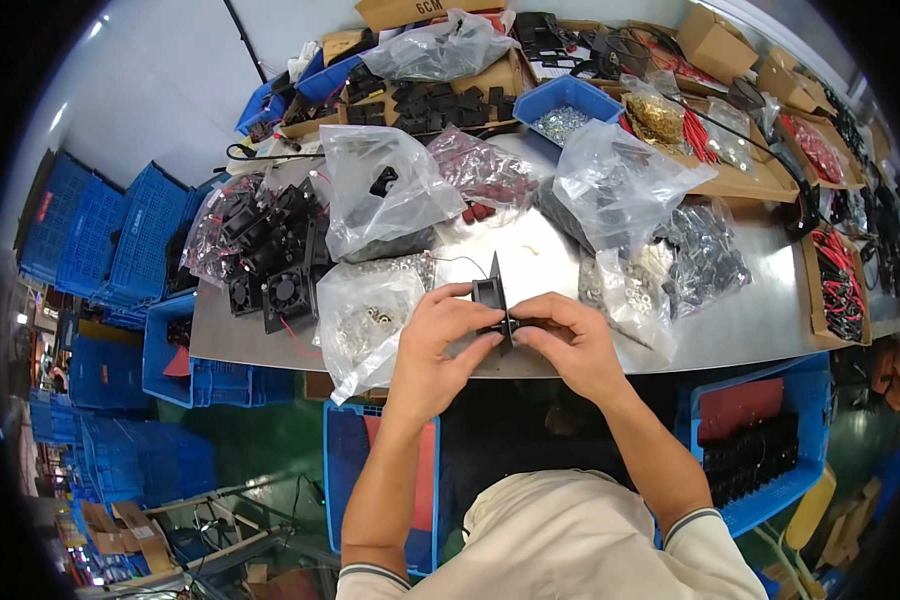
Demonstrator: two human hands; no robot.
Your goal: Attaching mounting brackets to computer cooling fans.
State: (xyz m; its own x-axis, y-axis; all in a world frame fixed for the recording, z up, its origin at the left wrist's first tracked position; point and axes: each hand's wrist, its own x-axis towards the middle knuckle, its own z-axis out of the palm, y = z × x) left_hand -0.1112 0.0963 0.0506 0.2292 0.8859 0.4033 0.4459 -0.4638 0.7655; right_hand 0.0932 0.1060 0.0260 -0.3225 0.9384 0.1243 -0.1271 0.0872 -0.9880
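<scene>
Near the table's front edge I hold a small black fan (487, 293) fixed to a thin black plate (496, 268), turned edge-on to me. My left hand (435, 350) is closed round the fan's body from the left, thumb and fingers on it. From the right, my right hand (578, 350) pinches at the plate's other face. Whether a small part sits between its fingertips cannot be made out. A thin dark wire (462, 260) runs from the fan toward the left. Just left of my left hand lies a clear bag of small metal parts (365, 315).
Several black fans (288, 290) are piled at the table's left. Clear bags (385, 190), (620, 185) stand behind my hands. A blue bin of small metal hardware (570, 112) is at the back. Blue crates (332, 480), (750, 520) stand below the table's front edge.
</scene>
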